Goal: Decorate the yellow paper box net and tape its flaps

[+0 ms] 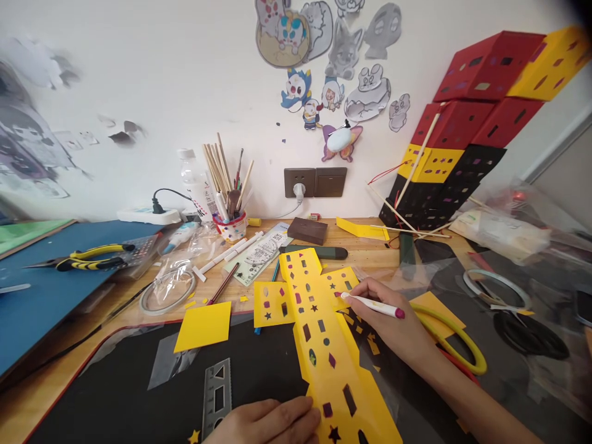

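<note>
Yellow card sheet with rows of small dark and coloured shapes (319, 382) lies across the black mat (139, 382), its long strip running roughly from eleven to five o'clock, with side flaps at its far end. The other clock directions are taken from the strip's middle.

At seven o'clock, the left hand (272, 422) lies low, fingers extended and close together, their tips at the card's edge; I cannot tell how firmly they press. Between two and three, the right hand (383, 308) has its fingers closed round a slim white marker with a magenta end (374, 305), its front end at the right flap.

The card looks light, thin and fairly smooth, stiff enough to stay flat but likely to crease at narrow joins or tear between closely set shapes. Flat fingers on plain margins would steady it; for lifting, two hands under the broad strip would suit better than a pinch on a flap.

A clear ruler with shaped openings (209, 388) sits at eight, a plain yellow paper square (203, 327) at nine, and yellow scraps (372, 345) near three.
</note>
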Available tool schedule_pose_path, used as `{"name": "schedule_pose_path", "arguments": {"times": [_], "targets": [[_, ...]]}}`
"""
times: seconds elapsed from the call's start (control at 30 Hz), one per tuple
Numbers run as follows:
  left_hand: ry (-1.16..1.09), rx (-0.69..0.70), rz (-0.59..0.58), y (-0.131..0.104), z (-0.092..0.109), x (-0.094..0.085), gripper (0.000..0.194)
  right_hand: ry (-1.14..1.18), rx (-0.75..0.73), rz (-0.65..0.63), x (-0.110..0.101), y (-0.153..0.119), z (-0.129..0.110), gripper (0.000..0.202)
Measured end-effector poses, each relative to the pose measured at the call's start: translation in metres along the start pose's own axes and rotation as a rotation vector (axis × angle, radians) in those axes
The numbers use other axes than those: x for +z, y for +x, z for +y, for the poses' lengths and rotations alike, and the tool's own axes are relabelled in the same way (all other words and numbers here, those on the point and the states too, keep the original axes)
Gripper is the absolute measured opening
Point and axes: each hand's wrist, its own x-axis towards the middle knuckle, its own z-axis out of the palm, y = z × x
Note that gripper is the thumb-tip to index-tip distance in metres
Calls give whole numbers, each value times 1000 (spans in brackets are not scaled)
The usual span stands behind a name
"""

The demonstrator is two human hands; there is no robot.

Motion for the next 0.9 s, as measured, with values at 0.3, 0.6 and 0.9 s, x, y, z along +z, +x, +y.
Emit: {"name": "schedule_pose_path", "arguments": {"times": [0.3,0.6,0.9], "targets": [[5,9,-18,1,1,-3,22,-24,-13,10,-2,1,-1,20],[-36,-18,-9,4,0,-5,29,-26,2,34,-2,1,-1,18],[-22,-2,-14,2,1,-4,26,-41,6,17,-2,1,-2,18]]}}
